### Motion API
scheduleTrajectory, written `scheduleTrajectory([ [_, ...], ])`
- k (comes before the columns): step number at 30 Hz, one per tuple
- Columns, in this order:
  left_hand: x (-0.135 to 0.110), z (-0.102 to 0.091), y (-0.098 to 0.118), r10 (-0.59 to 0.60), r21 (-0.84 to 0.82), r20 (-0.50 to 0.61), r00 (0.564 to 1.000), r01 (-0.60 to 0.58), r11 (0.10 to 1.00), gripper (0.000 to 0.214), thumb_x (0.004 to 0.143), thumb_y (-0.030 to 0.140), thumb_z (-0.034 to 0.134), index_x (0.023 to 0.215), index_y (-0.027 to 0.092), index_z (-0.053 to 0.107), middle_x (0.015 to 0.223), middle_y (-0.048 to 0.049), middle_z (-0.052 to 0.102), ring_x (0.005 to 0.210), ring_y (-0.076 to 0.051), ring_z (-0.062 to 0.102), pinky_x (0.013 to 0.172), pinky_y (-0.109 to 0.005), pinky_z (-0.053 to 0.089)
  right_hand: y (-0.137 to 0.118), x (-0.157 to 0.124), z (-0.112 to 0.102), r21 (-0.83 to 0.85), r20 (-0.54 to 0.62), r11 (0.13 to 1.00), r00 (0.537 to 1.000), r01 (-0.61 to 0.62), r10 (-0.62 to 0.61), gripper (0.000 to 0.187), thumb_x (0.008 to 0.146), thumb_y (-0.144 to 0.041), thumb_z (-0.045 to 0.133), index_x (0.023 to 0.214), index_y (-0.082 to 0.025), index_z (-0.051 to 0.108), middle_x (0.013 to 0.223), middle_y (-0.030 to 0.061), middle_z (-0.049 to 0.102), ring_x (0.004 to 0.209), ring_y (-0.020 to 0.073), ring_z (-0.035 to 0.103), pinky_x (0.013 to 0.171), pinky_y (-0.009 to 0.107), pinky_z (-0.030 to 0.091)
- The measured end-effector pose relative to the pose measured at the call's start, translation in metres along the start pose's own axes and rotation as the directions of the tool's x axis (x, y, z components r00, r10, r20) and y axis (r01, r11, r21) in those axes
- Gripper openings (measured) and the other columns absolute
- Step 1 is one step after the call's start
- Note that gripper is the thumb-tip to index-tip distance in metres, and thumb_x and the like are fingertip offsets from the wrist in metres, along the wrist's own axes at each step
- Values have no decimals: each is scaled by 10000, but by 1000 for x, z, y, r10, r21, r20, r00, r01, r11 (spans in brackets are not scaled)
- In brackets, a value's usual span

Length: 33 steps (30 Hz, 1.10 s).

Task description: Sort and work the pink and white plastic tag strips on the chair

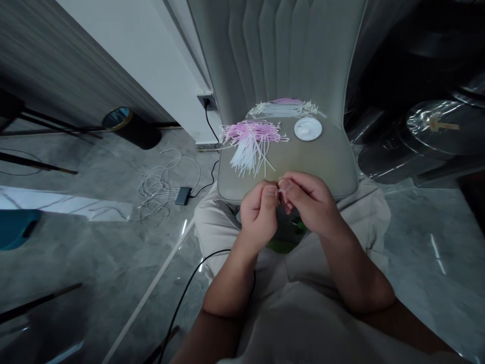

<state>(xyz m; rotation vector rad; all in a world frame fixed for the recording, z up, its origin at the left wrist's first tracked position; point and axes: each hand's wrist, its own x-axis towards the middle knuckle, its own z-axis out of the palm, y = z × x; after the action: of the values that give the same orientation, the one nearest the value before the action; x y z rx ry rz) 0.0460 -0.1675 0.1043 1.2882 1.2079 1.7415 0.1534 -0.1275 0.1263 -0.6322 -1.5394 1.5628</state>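
Note:
My left hand point(259, 215) and my right hand point(308, 202) meet in front of me, just above the front edge of a grey upholstered chair seat point(322, 167). Between their fingertips they pinch a small white plastic strand point(279, 192), partly hidden by the fingers. On the seat lies a loose pile of thin pink and white plastic strands point(250, 144). A second bundle of white and pink strands point(284, 108) lies behind it, against the chair back. A small white dish point(308, 129) sits to the right of the pile.
A black cable point(193, 273) runs past my left arm. Coiled white wires and a small black device point(183, 195) lie on the marble-look floor left of the chair. Shiny metal drums point(435, 131) stand at the right, and a black cord rises to a wall socket point(206, 101).

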Motion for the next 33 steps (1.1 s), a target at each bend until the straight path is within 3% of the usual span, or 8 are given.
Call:
scheduleTrajectory([
  [13,-2,0,-2,61,45,-39,997,-59,997,425,964,418,485,613,184,535,530,44,385,479,-81,339,512,-199,401,4,2,1,64,-2,998,1000,4,-4,368,953,-402,530,654,-190,491,589,-46,424,529,80,407,488,218,336],
  [33,-1,3,1,48,69,-51,998,-44,997,441,968,423,474,601,185,531,512,47,378,466,-76,345,503,-195,393,6,2,0,60,-18,998,1000,-4,5,370,929,-429,560,651,-193,503,580,-46,425,521,83,403,474,223,327],
])
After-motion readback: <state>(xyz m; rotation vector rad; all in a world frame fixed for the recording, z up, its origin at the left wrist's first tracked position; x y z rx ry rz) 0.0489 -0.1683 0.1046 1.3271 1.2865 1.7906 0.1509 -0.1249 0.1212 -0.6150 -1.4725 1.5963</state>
